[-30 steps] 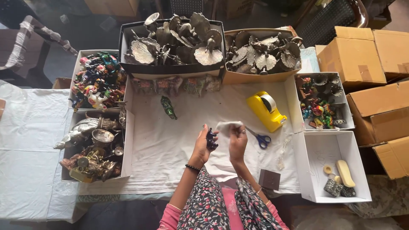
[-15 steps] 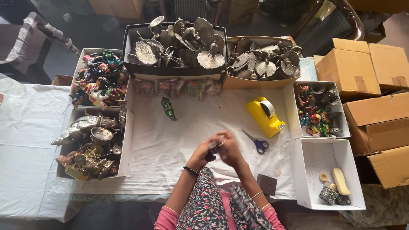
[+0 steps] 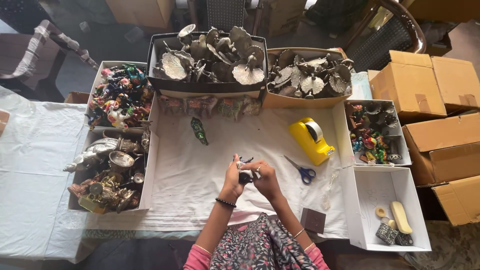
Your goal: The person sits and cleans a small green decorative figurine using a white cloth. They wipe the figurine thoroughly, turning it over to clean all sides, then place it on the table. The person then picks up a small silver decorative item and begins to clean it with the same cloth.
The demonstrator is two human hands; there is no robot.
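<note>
Both hands meet over the white cloth [image 3: 200, 185]: left hand [image 3: 233, 176] and right hand [image 3: 266, 179] pinch a small dark figurine [image 3: 244, 171] between them, fingers curled close. Off to the right sit blue-handled scissors [image 3: 301, 171], then a yellow tape dispenser [image 3: 311, 141], then a white box [image 3: 371, 192].

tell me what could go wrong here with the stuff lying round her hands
The scissors lie on the cloth close beside the right hand, so a sideways reach could brush the blades. Both hands, the left hand included, grip one small dark figurine above the table; it might slip and drop. The green figurine lies loose on the cloth and could be knocked.
</note>
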